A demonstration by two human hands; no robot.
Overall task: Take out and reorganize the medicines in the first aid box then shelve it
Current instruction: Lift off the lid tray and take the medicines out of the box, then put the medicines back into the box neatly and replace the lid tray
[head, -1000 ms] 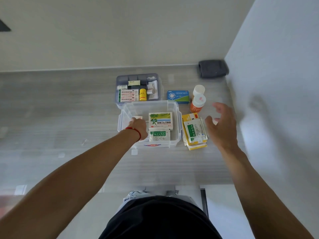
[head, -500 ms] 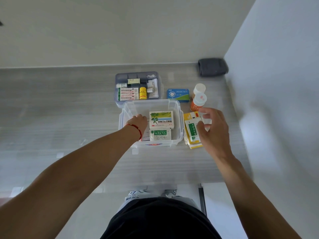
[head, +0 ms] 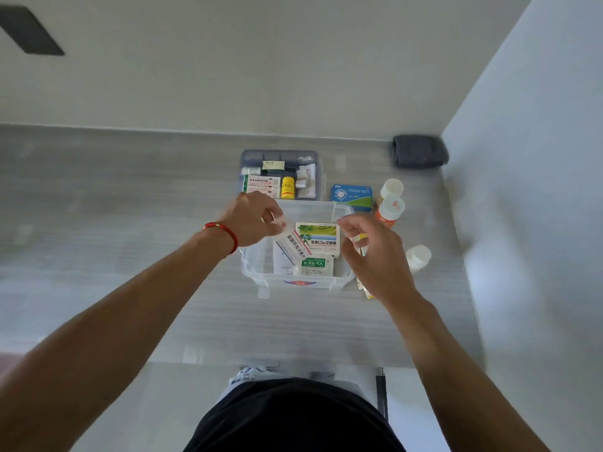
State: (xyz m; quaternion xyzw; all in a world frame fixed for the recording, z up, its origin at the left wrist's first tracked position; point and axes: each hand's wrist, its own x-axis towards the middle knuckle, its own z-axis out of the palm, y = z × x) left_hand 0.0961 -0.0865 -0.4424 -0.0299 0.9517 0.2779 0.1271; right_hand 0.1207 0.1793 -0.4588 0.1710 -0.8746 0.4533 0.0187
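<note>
Clear plastic forms the first aid box (head: 261,269), which sits open on the grey counter (head: 114,223) and serves as the landmark. Over its far left corner the left hand (head: 251,220), with a red cord (head: 225,233) at the wrist, pinches one end of a white and red medicine carton (head: 292,241); the carton slants down into the box, its lower end above a white packet (head: 282,264) lying on the box floor. Inside the box, toward its right half, lie a green and yellow carton (head: 321,238) and, nearer the person, a small white box with a green label (head: 315,265). The right hand (head: 375,256) hovers over the right rim of the box with its fingers (head: 350,223) loosely curled and holding nothing. Under that hand, just right of the box, yellow sachets (head: 362,243) show in part. Behind the box, touching or almost touching its far wall, stands a grey divided tray (head: 280,156) with small cartons and a yellow bottle (head: 287,187). Right of the far corner of the box lies a blue tablet box (head: 352,197), then an orange bottle with a white cap (head: 388,212) and a white bottle (head: 391,189) behind it. Another white bottle (head: 418,256) stands well right of the box. A dark folded cloth (head: 419,151) rests in the far corner of the counter.
</note>
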